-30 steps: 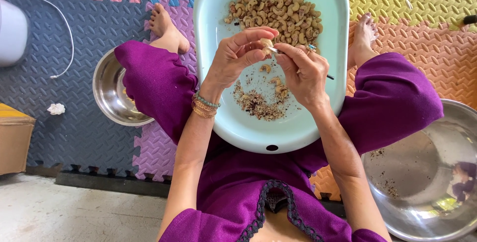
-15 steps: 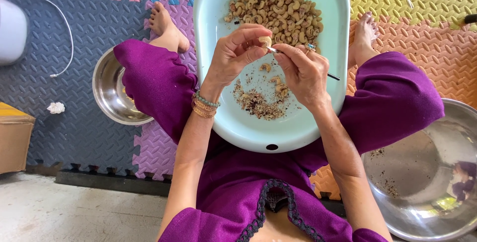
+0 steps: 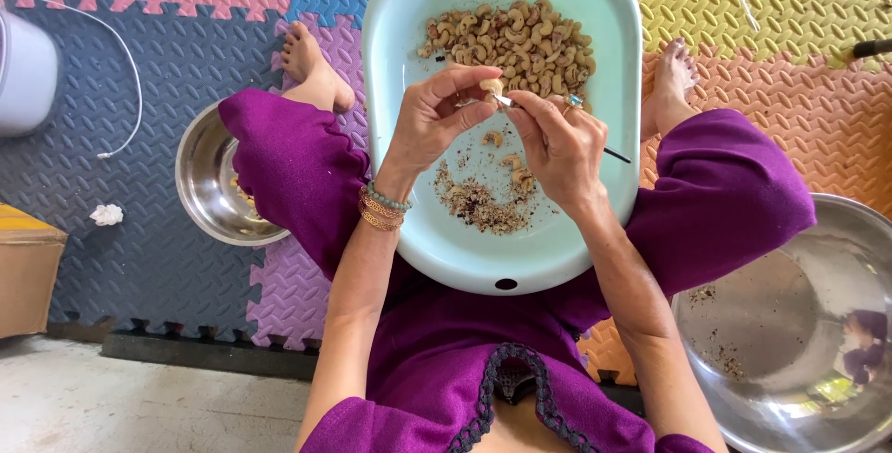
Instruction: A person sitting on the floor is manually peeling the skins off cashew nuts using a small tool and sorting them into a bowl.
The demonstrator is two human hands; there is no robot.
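I sit cross-legged with a pale blue oval tub on my lap. A heap of cashew nuts lies at its far end, and a patch of brown skin scraps lies nearer me. My left hand pinches one pale cashew between thumb and fingers above the tub. My right hand grips a thin small knife, its tip against the nut and its dark handle end sticking out to the right.
A steel bowl sits on the foam mat by my left knee. A large steel basin with a few crumbs stands at my right. A white container with a cord and a cardboard box are at the left.
Both hands stay together on the nut, with small shifts of the fingers and the blade. The view has drifted slightly, so the tub sits a little lower in the picture.
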